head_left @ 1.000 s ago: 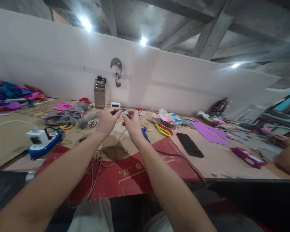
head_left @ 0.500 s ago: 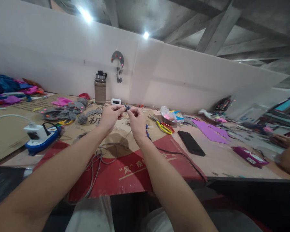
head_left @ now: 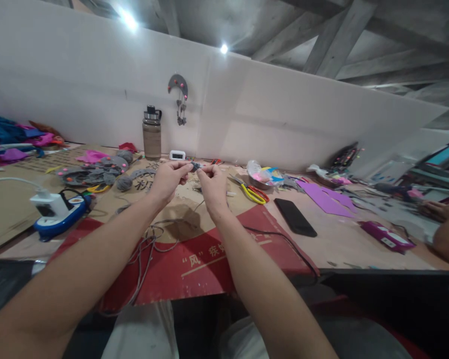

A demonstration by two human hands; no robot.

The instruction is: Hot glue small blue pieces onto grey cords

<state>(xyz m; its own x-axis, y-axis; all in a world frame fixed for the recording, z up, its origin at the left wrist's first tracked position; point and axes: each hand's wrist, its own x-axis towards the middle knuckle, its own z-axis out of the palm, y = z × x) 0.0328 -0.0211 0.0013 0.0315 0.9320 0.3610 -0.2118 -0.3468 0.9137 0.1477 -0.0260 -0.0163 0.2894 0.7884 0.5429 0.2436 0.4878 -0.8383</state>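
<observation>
Between my two hands is a small dark grey piece (head_left: 195, 166), seemingly felt or yarn; its exact shape is too small to make out. My left hand (head_left: 171, 178) pinches its left side with thumb and forefinger. On the other side my right hand (head_left: 212, 184) is closed on it too, fingertips close to the left ones. Loose grey yarn (head_left: 149, 244) lies in loops below my hands, over a red and brown cardboard sheet (head_left: 202, 279). A ball of grey yarn (head_left: 124, 183) rests to the left, near a heap of grey felt pieces with pink beads (head_left: 92, 174).
A water bottle (head_left: 151, 134) stands at the white partition, where a grey moon ornament (head_left: 178, 85) hangs. To the right lie yellow-handled scissors (head_left: 252, 193), a black phone (head_left: 295, 217), purple felt (head_left: 324, 198) and a purple box (head_left: 387, 236). A blue power strip (head_left: 63, 219) sits left. Another person's hand (head_left: 434, 209) is at far right.
The view has shifted slightly, so the scene sits a little higher and further left. Both hands stay together on the grey piece, of which slightly more shows between the fingertips.
</observation>
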